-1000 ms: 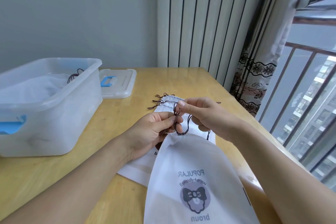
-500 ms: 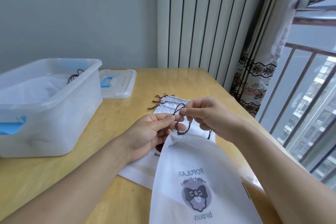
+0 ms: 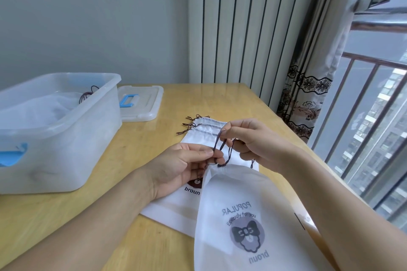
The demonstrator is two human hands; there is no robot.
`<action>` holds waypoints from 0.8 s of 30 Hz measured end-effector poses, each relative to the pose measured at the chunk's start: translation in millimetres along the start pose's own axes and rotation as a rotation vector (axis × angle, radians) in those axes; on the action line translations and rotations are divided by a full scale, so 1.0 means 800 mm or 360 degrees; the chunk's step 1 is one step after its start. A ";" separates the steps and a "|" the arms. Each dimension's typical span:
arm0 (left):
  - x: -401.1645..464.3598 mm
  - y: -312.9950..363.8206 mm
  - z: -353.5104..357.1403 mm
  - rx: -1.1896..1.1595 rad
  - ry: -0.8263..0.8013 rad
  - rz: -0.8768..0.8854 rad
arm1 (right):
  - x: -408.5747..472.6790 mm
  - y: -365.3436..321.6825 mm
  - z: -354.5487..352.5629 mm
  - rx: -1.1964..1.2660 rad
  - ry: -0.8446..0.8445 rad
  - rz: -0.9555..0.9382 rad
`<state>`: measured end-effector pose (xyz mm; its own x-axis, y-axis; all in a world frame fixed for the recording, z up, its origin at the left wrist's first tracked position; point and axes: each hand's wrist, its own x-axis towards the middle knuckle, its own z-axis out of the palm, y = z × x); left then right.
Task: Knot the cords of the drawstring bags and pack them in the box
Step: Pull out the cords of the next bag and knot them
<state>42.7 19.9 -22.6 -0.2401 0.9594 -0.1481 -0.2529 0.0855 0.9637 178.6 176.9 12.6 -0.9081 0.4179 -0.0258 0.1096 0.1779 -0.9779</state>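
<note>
Both hands meet over the middle of the pale wooden counter (image 3: 136, 152), working a thin dark-brown drawstring cord (image 3: 220, 147). The left hand (image 3: 180, 167) pinches the cord between thumb and forefinger, its fingers (image 3: 203, 153) curled in around the strand. The right hand (image 3: 253, 141), just across from those fingers and a little higher, pinches the upper end of the same cord, so that a short frayed tip sticks up above its thumb. From the two pinches the cord runs down in a loose loop to the gathered mouth of a white fabric drawstring bag printed with a grey bow-tied bear (image 3: 246, 222), which sits directly beneath the fingers and spreads out toward the person, its print upside down from here. Under the left hand and beyond the fingers lies a flat stack of white drawstring bags (image 3: 204, 130), with dark cord ends splayed out at the far edge. Well off to the left of the left hand's fingers stands a translucent plastic storage box with blue handles (image 3: 72, 138), with white bags and a coil of dark cord already inside. Just past it, the box's translucent lid with a blue handle (image 3: 141, 103) lies flat on the counter. To the right of the right hand hangs a striped curtain with a lace-patterned border (image 3: 308, 94).
</note>
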 end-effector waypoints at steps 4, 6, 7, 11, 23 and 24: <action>0.000 -0.001 0.000 0.0039 0.0097 0.0017 | -0.001 -0.001 0.001 -0.0009 -0.0023 -0.0009; 0.000 -0.001 0.001 0.0030 0.0156 0.0017 | -0.001 0.000 0.003 -0.0004 -0.0013 -0.0002; 0.000 -0.001 0.002 0.0030 0.0182 0.0023 | 0.000 0.000 0.003 0.0007 -0.0009 0.0007; -0.001 0.002 0.005 0.0044 0.0185 0.0074 | 0.003 0.003 0.003 0.0049 0.0017 0.0013; 0.002 -0.001 0.000 0.0151 0.0232 0.0158 | -0.015 -0.008 -0.038 -0.1421 0.0223 -0.0029; 0.002 -0.001 0.000 0.0168 0.0238 0.0159 | -0.013 -0.006 -0.038 -0.1537 0.0191 -0.0034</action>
<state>42.5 21.3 -23.6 -0.3977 0.9145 -0.0746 -0.1233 0.0273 0.9920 200.1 198.7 24.2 -0.8723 0.4848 0.0636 0.4266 0.8182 -0.3855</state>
